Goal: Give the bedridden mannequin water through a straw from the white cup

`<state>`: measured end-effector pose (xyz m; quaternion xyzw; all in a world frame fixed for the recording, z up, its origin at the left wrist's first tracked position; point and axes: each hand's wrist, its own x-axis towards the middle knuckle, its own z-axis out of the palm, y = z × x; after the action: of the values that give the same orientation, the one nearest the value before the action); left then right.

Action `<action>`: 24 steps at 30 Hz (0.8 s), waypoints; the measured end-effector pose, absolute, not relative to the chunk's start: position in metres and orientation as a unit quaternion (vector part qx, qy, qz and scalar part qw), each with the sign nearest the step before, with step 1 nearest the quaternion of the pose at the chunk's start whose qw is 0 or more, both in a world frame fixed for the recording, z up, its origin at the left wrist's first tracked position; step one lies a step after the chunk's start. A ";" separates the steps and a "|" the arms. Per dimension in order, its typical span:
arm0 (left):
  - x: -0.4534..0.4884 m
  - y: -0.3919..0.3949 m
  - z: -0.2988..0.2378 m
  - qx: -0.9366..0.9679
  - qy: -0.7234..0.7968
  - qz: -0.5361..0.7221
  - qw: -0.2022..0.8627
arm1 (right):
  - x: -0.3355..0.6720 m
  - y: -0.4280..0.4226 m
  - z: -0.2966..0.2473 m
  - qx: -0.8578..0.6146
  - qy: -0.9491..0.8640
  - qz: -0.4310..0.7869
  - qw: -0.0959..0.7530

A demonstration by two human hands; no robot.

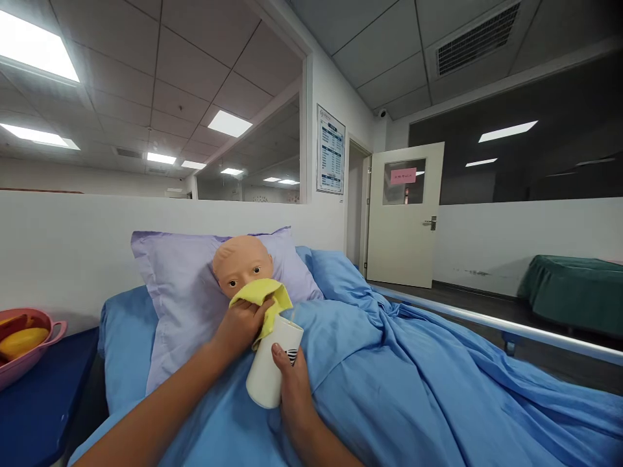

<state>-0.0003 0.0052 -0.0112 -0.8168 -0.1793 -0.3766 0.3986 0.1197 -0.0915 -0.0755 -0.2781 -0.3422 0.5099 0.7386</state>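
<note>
A mannequin (pixel 243 259) lies in bed with its bald head on a lilac pillow (pixel 180 279). My left hand (pixel 243 324) is closed on a yellow cloth (pixel 260 292), which covers the mannequin's mouth and lower face. Close beside it, my right hand (pixel 294 379) grips a white cup (pixel 267 373) with a striped black mark on its side. The cup is tilted, its rim up and to the right near the cloth. What is inside the cup does not show. A blue blanket (pixel 370 370) covers the mannequin's body.
At the left, a pink basket (pixel 36 353) with yellow and red things stands on a dark blue bedside table (pixel 43 421). A metal bed rail (pixel 511 331) runs along the right side. Beyond it are an open door (pixel 402 253) and a green-draped table (pixel 574 292).
</note>
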 end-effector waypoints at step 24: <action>-0.207 -0.062 -0.007 -0.723 -0.439 -0.529 -0.072 | 0.086 -0.083 -0.106 -0.393 -0.394 0.353 0.752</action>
<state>-0.2068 -0.0620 -0.0075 -0.7232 -0.4386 -0.5286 -0.0719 0.0857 -0.0826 -0.1060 -0.3931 -0.3936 0.3533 0.7522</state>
